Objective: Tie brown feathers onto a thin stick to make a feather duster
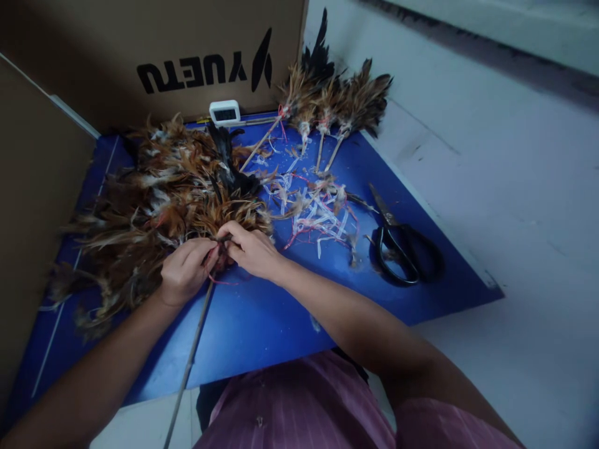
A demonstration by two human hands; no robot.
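My left hand (188,268) and my right hand (250,249) meet over the base of a feather duster (241,218), both with fingers closed. Brown feathers and a black tuft fan out beyond my fingers, and its thin wooden stick (194,343) runs down past the table's front edge. My hands pinch the bound neck where feathers join the stick. A loose red string (222,282) trails from beneath my fingers. To the left and behind lies a large heap of brown feathers (159,187), partly behind my left hand.
Black-handled scissors (397,249) lie at the right of the blue table (262,337). White and red string scraps (322,215) are scattered mid-table. Several feather bundles on sticks (337,100) rest at the back right. A small white digital display (224,112) stands before a cardboard box (116,43).
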